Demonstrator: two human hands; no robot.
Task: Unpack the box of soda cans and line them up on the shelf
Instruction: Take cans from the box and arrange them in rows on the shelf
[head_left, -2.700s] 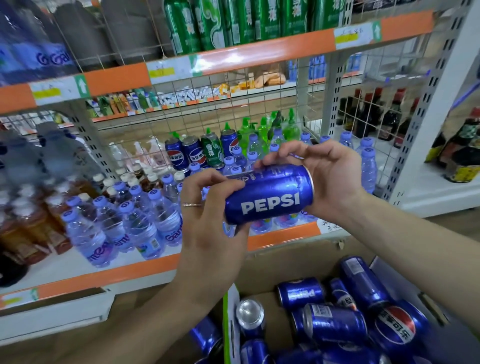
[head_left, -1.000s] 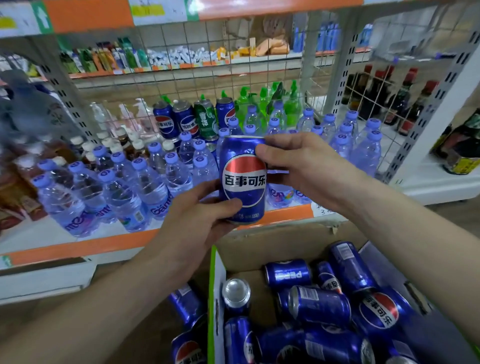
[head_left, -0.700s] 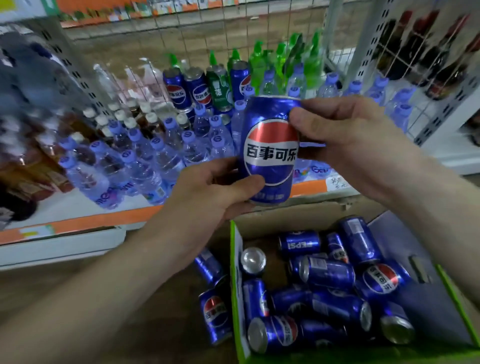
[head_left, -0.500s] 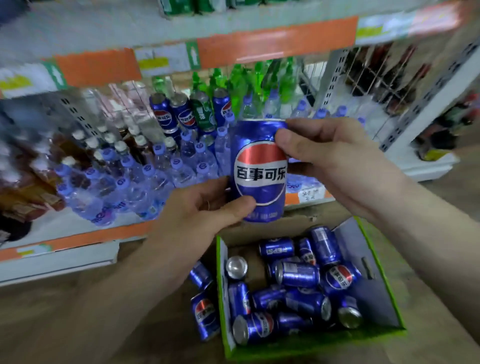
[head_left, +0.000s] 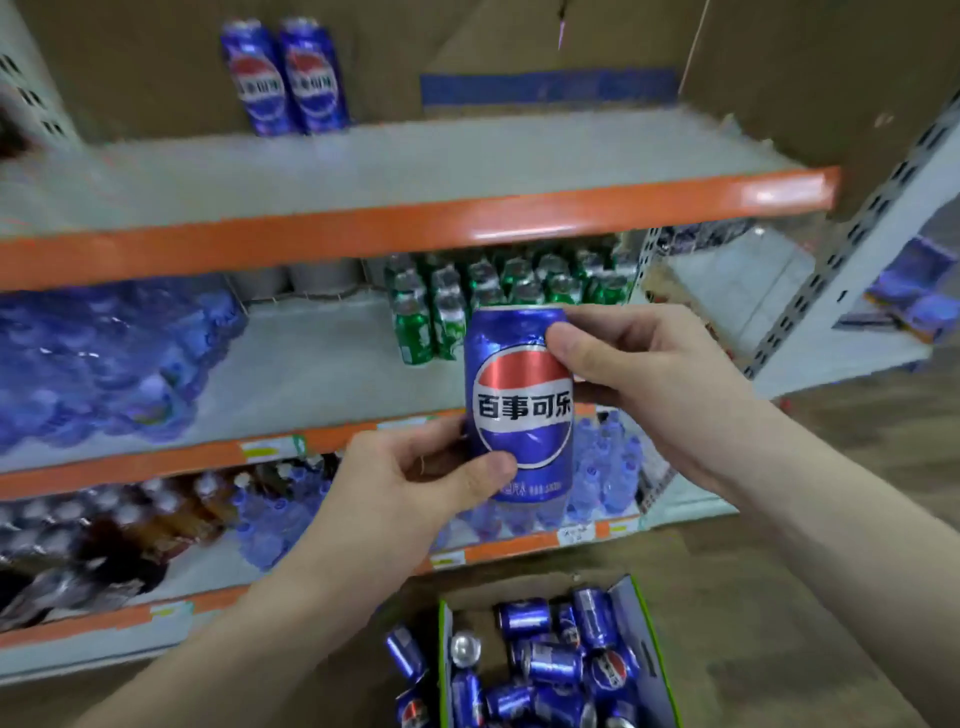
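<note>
View's swung up since the last look, so the top shelf now sits above and beyond both hands, two cans standing at its back left; box below. The can stays upright, long axis vertical, right hand pinching its top, left hand gripping its base, neither clearly nearer.

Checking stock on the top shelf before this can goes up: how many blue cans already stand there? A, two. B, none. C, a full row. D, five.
A: two blue cans stand side by side at the back left of the top shelf.
</note>
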